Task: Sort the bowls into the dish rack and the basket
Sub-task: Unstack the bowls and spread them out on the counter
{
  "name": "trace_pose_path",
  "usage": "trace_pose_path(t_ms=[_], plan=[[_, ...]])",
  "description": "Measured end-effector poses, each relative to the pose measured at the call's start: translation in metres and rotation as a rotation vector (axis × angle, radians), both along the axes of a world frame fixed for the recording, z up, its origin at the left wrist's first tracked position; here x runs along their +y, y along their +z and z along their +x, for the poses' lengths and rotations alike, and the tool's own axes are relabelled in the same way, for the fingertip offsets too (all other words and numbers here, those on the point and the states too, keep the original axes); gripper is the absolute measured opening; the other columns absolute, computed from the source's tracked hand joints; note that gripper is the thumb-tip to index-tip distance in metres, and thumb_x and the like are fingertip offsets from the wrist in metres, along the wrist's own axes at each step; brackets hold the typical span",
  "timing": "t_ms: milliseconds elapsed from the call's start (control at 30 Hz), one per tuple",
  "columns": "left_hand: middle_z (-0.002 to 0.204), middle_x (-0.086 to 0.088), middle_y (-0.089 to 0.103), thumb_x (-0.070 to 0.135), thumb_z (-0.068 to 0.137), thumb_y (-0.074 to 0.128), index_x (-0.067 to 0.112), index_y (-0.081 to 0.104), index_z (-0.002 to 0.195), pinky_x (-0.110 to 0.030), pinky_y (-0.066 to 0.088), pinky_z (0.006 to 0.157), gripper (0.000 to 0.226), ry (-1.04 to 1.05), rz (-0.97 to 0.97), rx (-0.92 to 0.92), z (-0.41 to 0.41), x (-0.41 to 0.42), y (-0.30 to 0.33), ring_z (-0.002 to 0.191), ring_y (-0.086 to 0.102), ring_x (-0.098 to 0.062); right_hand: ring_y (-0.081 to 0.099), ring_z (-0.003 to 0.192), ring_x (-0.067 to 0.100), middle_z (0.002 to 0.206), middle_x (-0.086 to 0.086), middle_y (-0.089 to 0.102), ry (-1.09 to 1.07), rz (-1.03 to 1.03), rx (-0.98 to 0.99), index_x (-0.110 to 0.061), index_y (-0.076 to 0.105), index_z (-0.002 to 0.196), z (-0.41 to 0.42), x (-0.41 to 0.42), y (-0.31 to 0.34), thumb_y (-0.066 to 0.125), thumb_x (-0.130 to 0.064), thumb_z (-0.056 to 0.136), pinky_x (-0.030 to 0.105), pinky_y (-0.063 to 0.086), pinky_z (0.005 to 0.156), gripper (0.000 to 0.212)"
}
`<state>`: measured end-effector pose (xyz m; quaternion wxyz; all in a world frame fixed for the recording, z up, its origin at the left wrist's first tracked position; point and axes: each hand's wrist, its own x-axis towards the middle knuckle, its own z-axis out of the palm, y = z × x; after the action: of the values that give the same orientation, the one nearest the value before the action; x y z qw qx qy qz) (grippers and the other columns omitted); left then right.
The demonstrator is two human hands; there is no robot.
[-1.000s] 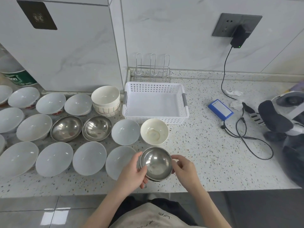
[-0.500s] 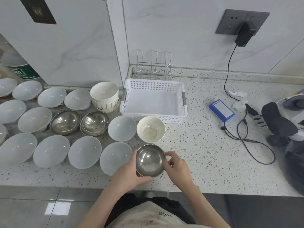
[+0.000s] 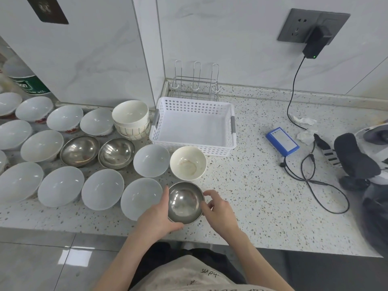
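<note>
A small steel bowl (image 3: pixel 184 201) is near the counter's front edge, held from both sides. My left hand (image 3: pixel 158 218) grips its left rim and underside. My right hand (image 3: pixel 218 211) pinches its right rim with curled fingers. A cream bowl (image 3: pixel 188 162) with a stained inside stands just behind it. The white plastic basket (image 3: pixel 232 131) is empty, and the wire dish rack (image 3: pixel 195 85) stands behind it against the wall. Several white bowls (image 3: pixel 101 189) and two more steel bowls (image 3: pixel 79 150) fill the counter to the left.
A stack of cream bowls (image 3: pixel 131 118) stands left of the basket. To the right lie a blue battery pack (image 3: pixel 282 140), a black cable (image 3: pixel 315 181), crumpled tissue (image 3: pixel 304 121) and a dark headset (image 3: pixel 357 162). A charger (image 3: pixel 317 44) is plugged into the wall socket.
Both hands have kept hold of the steel bowl, which has shifted slightly away from me over the counter. The camera has tilted, so the scene sits lower in view.
</note>
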<state>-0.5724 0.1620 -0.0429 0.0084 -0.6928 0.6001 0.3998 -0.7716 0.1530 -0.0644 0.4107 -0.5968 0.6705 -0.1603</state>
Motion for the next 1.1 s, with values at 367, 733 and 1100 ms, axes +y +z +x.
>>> trace_pose_path(t_ms=[367,733,1100], plan=[[0.067,0.006,0.072,0.052,0.083,0.068,0.034,-0.001,0.156,-0.022,0.051,0.067,0.102,0.112,-0.012,0.121,0.009,0.003,0.004,0.068,0.066,0.001,0.063,0.063,0.019,0.073,0.006,0.070,-0.080,-0.006,0.043,-0.030,0.056,0.120,-0.003,-0.007,0.012,0.046,-0.039,0.098,0.033,0.051,0.059,0.026],[0.071,0.016,0.075,0.040,0.095,0.054,0.037,0.026,0.148,-0.028,0.045,0.063,0.060,0.411,-0.202,0.340,0.074,-0.031,0.030,0.060,0.061,0.002,0.054,0.052,0.003,0.065,-0.001,0.068,-0.229,-0.118,-0.074,-0.031,0.061,0.115,0.026,-0.048,0.042,0.050,-0.033,0.096,0.031,0.049,0.057,0.022],[0.066,0.013,0.074,0.056,0.089,0.048,0.023,0.031,0.147,-0.034,0.047,0.066,0.069,0.486,-0.226,0.352,0.159,-0.140,0.035,0.053,0.054,-0.007,0.061,0.065,0.002,0.060,-0.012,0.068,-0.256,-0.174,-0.101,-0.033,0.063,0.109,0.102,-0.117,0.067,0.050,-0.030,0.094,0.028,0.047,0.062,0.020]])
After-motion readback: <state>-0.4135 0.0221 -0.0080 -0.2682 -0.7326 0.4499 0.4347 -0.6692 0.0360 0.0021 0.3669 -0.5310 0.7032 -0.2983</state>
